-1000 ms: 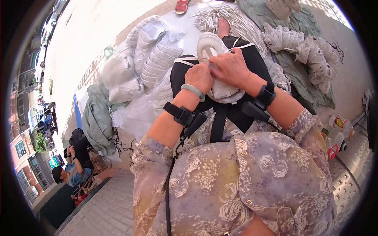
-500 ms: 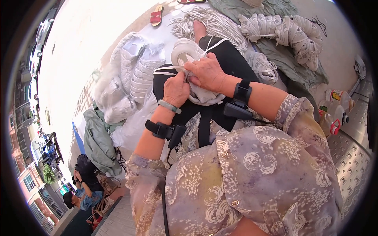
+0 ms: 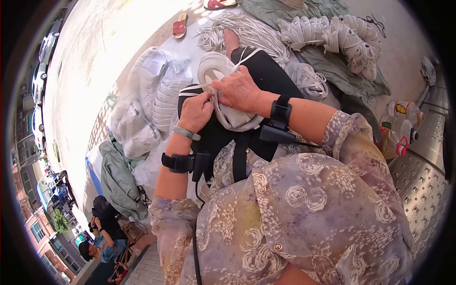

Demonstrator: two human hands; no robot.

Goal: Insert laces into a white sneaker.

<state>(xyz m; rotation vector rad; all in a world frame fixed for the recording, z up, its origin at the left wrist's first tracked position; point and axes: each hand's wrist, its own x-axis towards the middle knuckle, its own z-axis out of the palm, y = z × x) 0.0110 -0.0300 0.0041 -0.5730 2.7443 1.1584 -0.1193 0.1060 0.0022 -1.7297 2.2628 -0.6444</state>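
Note:
A light grey-white shoe (image 3: 233, 119) lies on my lap over the dark trousers, its rounded toe (image 3: 209, 61) pointing away from me. White shoelace (image 3: 192, 88) runs out loose on the left of the shoe, and another length stands out at its upper right. My right hand (image 3: 239, 90) is closed over the shoe's opening, thumb and finger pinching the lace. At the shoe's left edge my left hand (image 3: 195, 113) is closed too, its fingertips pinched on the lace close to the right hand's. The fingers partly hide the eyelets.
Plastic-wrapped white shoes (image 3: 168, 99) lie left. Ahead is a heap of white laces (image 3: 251, 33). A laced shoe (image 3: 308, 80) and a row of bundled shoes (image 3: 351, 40) lie right, on green cloth (image 3: 342, 69). Bottles (image 3: 396, 135) stand far right; a person (image 3: 107, 242) sits lower left.
My left hand has drawn a little to the left, away from the shoe's middle. The right hand keeps its pinch at the opening. The whole view has shifted slightly.

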